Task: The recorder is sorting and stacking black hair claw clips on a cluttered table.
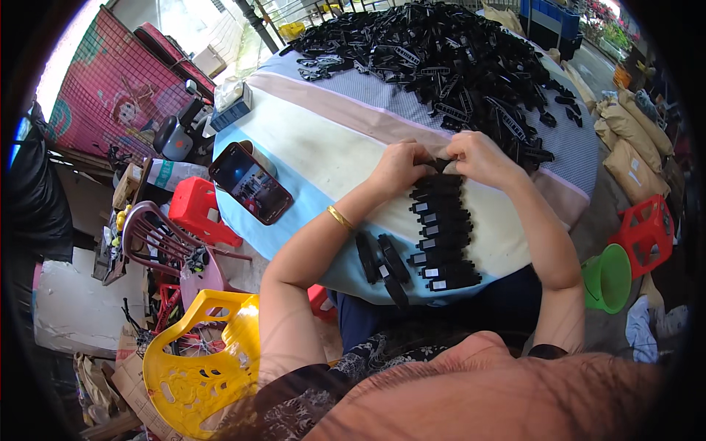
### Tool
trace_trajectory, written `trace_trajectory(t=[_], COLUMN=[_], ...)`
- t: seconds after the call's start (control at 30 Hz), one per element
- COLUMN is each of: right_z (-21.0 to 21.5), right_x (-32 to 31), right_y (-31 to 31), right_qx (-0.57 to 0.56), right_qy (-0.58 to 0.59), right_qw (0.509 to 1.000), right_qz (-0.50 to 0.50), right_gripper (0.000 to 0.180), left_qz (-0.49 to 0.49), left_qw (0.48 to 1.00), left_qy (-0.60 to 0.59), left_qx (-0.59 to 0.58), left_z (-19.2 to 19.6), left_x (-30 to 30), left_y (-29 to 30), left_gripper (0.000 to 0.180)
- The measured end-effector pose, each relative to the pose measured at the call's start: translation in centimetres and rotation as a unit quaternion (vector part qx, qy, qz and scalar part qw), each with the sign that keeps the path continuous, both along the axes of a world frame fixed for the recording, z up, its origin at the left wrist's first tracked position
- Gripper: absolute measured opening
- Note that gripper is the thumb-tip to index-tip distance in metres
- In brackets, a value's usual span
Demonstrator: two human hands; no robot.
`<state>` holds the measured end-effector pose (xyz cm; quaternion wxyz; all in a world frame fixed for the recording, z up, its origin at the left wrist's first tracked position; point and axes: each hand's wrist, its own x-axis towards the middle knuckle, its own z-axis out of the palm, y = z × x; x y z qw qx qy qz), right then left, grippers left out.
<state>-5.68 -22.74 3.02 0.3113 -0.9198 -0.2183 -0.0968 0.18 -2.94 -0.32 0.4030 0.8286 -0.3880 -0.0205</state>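
A small black plastic part (442, 165) is pinched between my left hand (401, 169) and my right hand (483, 157), at the far end of a row. My fingers hide most of this part. The row (444, 234) is made of several similar black parts lying side by side, running toward me over the cream stripe of the tablecloth (323, 151). Some show small pale rectangles. Left of the row, a few loose black parts (393, 257) lie on the blue stripe. A gold bangle (340, 217) circles my left wrist.
Beyond my hands a big heap of black plastic parts (441, 62) covers the table's far side. A phone (251, 183) leans at the left, near a tissue box (232, 108). Around the table stand a yellow chair (195, 367), red stools (202, 209) and a green bucket (609, 278).
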Motion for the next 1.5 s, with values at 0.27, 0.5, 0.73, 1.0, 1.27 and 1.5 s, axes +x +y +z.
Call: trace_trajectory(t=[0.27,0.5,0.73,1.0,1.27,1.5], right_z=[1.0,-0.6,-0.3,-0.6,-2.0,-0.8], right_x=[0.0,0.5,0.4,0.3,-0.2,0.3], right_y=[-3.5,-2.0,-0.8,-1.3,1.1,0.3], right_qx=[-0.201,-0.164,-0.001,-0.12,-0.214,-0.034], right_qy=[-0.015,-0.013,0.039,0.034,-0.157,-0.131], right_qw=[0.955,0.975,0.999,0.99,0.963,0.987], right_qz=[-0.217,-0.15,-0.018,-0.063,-0.037,-0.082], right_gripper=[0.013,0.018,0.022,0.019,0.008,0.017], left_qz=[-0.154,-0.186,-0.03,-0.047,-0.001,0.01], left_qw=[0.985,0.977,0.973,0.984,0.979,0.98], left_qy=[0.031,0.102,-0.22,-0.137,-0.196,-0.18], left_qx=[0.066,0.03,0.056,0.103,0.057,0.083], left_z=[1.5,2.3,1.2,1.3,-0.4,-0.5], left_x=[-2.7,-2.9,-0.6,-0.1,-1.5,-1.4], left_y=[-0.1,-0.3,-0.4,1.3,0.4,0.8], left_gripper=[0.017,0.034,0.033,0.014,0.018,0.026])
